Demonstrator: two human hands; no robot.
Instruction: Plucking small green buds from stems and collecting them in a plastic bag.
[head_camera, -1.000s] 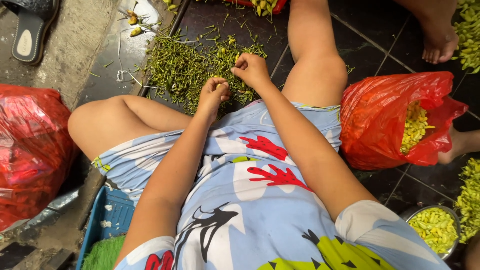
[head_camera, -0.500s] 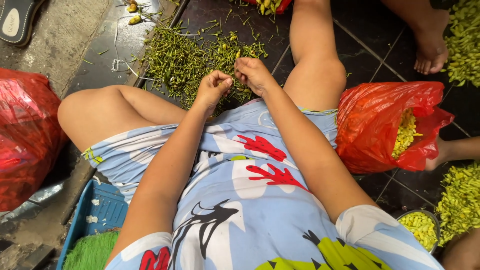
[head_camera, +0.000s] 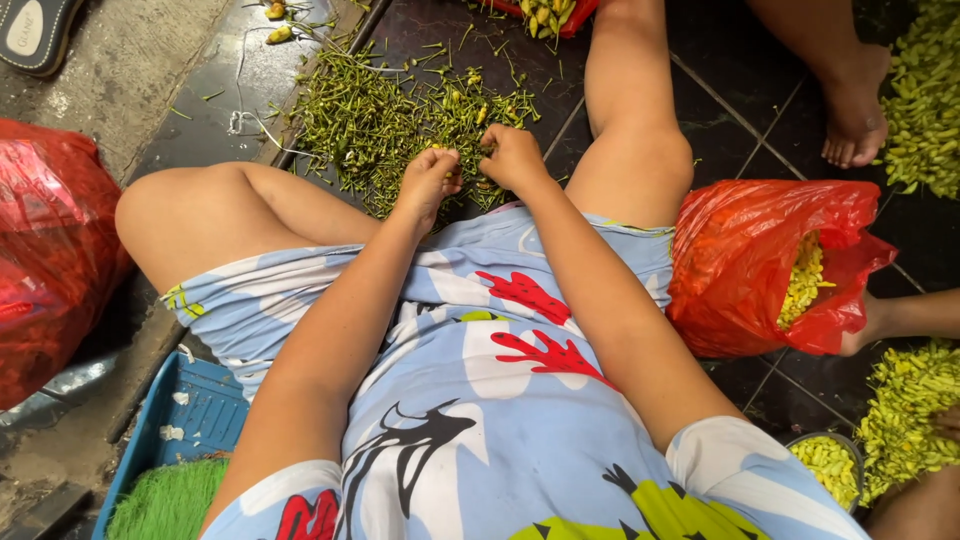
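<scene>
Dark glossy floor tiles (head_camera: 480, 40) carry a heap of thin green stalks (head_camera: 380, 120). Since half a second ago, the left hand (head_camera: 428, 180) and right hand (head_camera: 512, 158) have drawn together at the heap's near edge, fingers pinched on something small, too hidden to identify. An open red plastic bag of yellow-green buds (head_camera: 770, 270) lies right.

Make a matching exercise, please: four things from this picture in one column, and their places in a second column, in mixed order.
Things:
1. red plastic bag with yellow buds
2. pile of green stems
3. blue crate
4. sandal

Places:
A. top left corner, on the grey concrete
B. bottom left, beside the person's hip
C. on the dark tiles, just beyond the left hand and the right hand
D. right of the person's knee, open at one side

Pairs: 1-D, 2-C, 3-B, 4-A
</scene>
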